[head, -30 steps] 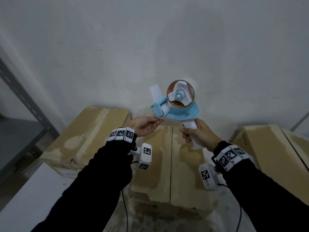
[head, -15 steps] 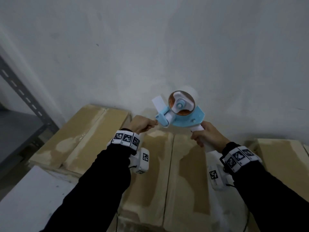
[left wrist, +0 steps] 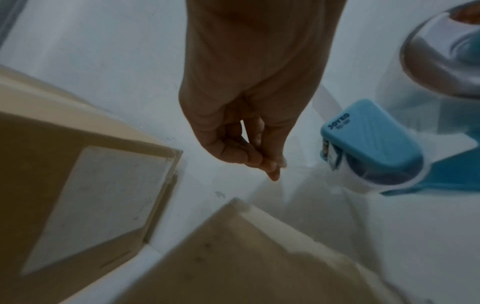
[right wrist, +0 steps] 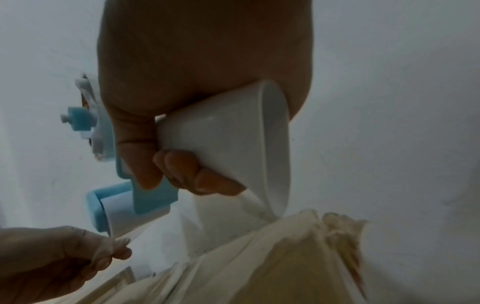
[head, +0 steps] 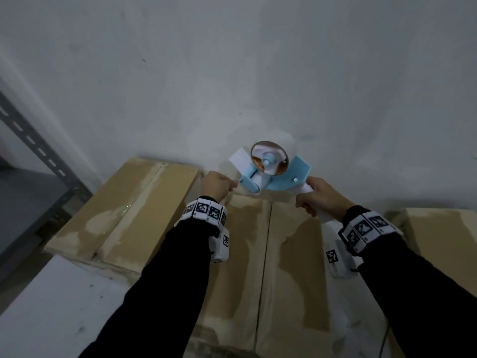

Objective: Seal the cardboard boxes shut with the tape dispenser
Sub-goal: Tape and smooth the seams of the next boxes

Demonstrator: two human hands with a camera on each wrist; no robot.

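- The right hand point(head: 321, 200) is clenched around the white handle point(right wrist: 233, 139) of a blue tape dispenser point(head: 271, 171), holding it in the air above the far end of the middle box point(head: 260, 254), close to the wall point(head: 232, 73).
- The left hand point(head: 216, 186) pinches the loose end of the clear tape point(left wrist: 291, 185) between thumb and fingertips, just beside the dispenser's roller; the film itself is faint and hard to trace.
- The roll point(head: 269, 157) sits on the dispenser's hub; how much tape is left cannot be told.
- Judged from these views, the step in hand is drawing out a starting length of tape before it touches cardboard.
- The middle box lies directly below the hands, its two top flaps folded shut and meeting at a dark centre seam point(head: 264, 267) that shows no clear tape over it.
- The next move likely calls for pressing the pinched end onto the far end of that box, then running the dispenser along the seam toward the person.
- The left box point(head: 124, 210) carries a glossy strip down its seam and looks already sealed.
- A third box point(head: 444, 228) on the right is only partly in view.
- All three boxes are closed, so their contents are hidden.
- A grey metal shelf point(head: 38, 182) stands at far left.
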